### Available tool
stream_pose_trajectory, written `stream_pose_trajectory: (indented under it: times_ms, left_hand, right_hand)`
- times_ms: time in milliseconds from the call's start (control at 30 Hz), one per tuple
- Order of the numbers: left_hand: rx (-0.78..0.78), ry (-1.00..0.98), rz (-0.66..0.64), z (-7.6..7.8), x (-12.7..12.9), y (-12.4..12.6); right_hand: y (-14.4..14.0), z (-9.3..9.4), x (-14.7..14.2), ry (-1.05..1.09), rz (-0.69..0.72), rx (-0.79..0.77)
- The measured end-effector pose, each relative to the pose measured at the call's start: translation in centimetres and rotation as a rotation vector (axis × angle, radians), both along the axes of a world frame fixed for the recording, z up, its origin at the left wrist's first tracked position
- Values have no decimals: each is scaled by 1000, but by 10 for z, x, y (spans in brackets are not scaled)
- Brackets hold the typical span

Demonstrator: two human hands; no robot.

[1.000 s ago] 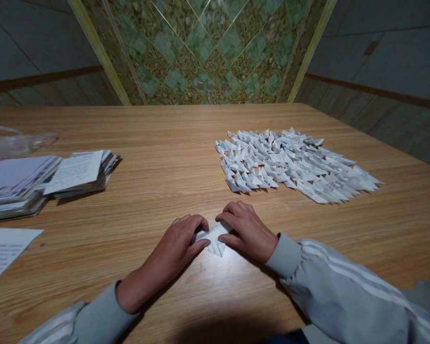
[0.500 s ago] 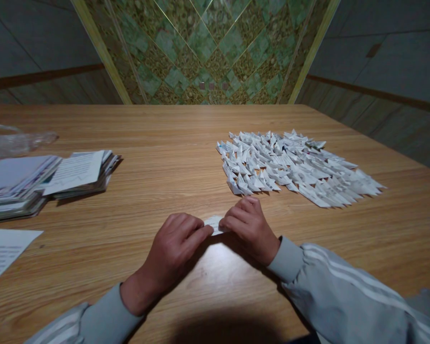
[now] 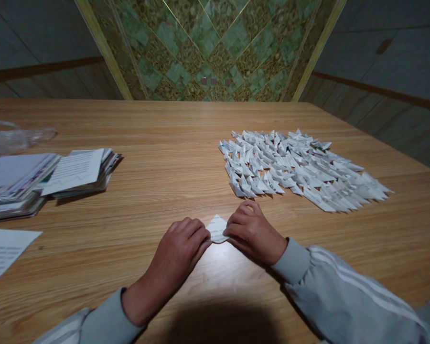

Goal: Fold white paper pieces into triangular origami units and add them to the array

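A small folded piece of printed paper (image 3: 217, 229) is held between my two hands, just above the wooden table. Its top comes to a point and its lower edge bows slightly downward. My left hand (image 3: 182, 243) pinches the left corner, thumb below and fingers curled over. On the opposite corner, my right hand (image 3: 256, 231) has its fingers closed. Both hands partly cover the paper's sides. Beyond my right hand lies a large group of folded paper boats (image 3: 268, 162), packed in rows.
Stacks of paper (image 3: 14, 181) and printed sheets (image 3: 79, 167) sit at the left. A loose printed sheet (image 3: 7, 248) lies nearer, at the left edge. Behind the stacks is a clear plastic bag (image 3: 14, 136). The wooden table (image 3: 165, 143) reaches toward a tiled wall.
More of the folded paper now shows between my hands, its pointed top standing up. Both hands have shifted slightly, the right one a little to the right. The view has moved slightly.
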State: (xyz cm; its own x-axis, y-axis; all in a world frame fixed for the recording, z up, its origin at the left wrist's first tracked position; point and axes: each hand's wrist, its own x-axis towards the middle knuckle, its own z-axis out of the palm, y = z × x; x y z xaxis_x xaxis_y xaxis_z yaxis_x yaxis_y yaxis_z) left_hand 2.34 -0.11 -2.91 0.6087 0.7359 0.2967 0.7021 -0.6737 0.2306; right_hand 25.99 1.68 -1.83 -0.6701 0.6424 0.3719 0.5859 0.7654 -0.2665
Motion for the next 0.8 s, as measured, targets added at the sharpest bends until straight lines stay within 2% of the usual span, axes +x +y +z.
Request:
stream_pose_trajectory:
  times_ms: [200,467,667,800]
  left_hand:
    - [-28,-66,56,4,0,-4]
    - [-68,-104,114,7,2,-6]
    - [-86,-105,104,5,2,-4]
    - [-115,-110,88,6,3,-3]
  right_hand:
    - [7,4,11,-4,-10,-26]
    - [2,13,10,4,-98,-240]
    - [2,5,4,86,-147,-258]
    - [2,5,4,86,-105,-249]
